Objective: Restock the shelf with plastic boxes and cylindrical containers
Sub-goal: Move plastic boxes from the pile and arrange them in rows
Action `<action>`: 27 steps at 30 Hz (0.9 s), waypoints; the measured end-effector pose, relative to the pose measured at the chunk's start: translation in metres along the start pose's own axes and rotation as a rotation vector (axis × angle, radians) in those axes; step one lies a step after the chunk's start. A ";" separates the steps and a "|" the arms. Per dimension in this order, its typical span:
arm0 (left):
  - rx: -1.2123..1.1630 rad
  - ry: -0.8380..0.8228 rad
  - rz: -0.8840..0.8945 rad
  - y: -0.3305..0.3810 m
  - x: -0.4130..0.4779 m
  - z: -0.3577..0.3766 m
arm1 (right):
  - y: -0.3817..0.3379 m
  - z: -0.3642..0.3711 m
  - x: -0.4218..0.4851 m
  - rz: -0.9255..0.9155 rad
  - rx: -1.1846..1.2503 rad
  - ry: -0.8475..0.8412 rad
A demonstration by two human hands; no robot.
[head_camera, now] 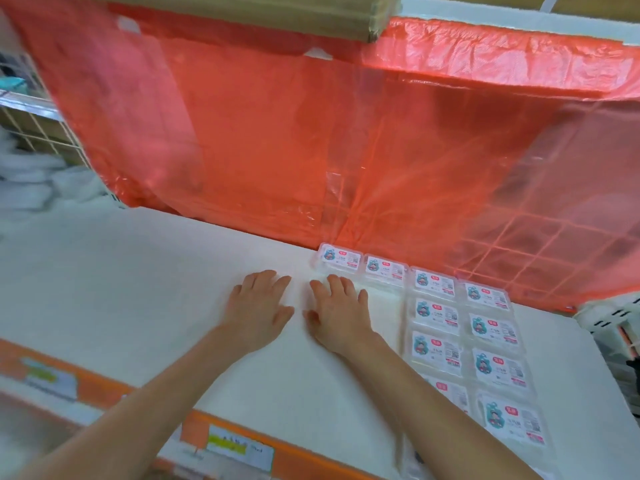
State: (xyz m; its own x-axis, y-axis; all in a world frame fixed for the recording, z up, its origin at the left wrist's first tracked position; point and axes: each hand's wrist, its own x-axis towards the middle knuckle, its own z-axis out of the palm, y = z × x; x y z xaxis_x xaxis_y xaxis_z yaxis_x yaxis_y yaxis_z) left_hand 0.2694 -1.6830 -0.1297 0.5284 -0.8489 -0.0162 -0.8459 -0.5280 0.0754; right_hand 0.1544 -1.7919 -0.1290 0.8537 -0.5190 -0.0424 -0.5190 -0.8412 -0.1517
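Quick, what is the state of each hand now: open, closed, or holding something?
Left hand: open, fingers straight, flat on the white shelf, holding nothing.
Right hand: open, fingers straight, flat on the shelf, holding nothing.

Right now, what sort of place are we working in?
Probably a shop aisle: a white shelf with price tags on its orange front edge, rows of labelled plastic boxes, and red plastic sheeting behind.

Flat clear plastic boxes (437, 311): glossy, printed paper labels. White shelf surface (138, 289): matt, finely textured. Translucent red plastic sheet (277, 133): thin, shiny, creased.
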 end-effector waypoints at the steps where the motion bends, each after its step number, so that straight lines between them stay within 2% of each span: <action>1: 0.007 0.005 -0.030 -0.010 -0.009 0.000 | -0.009 0.002 0.003 -0.033 -0.004 -0.002; 13: -0.003 0.066 -0.314 -0.144 -0.102 -0.022 | -0.146 0.023 0.032 -0.287 0.027 -0.017; 27: -0.022 0.173 -0.471 -0.388 -0.206 -0.048 | -0.419 0.035 0.073 -0.397 0.090 -0.035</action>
State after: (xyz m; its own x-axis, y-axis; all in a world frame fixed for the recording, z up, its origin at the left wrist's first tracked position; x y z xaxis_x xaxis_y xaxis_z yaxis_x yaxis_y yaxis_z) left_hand 0.4922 -1.3015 -0.1079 0.8582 -0.5010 0.1117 -0.5121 -0.8504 0.1205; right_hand 0.4360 -1.4722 -0.1029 0.9888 -0.1494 0.0034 -0.1439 -0.9577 -0.2492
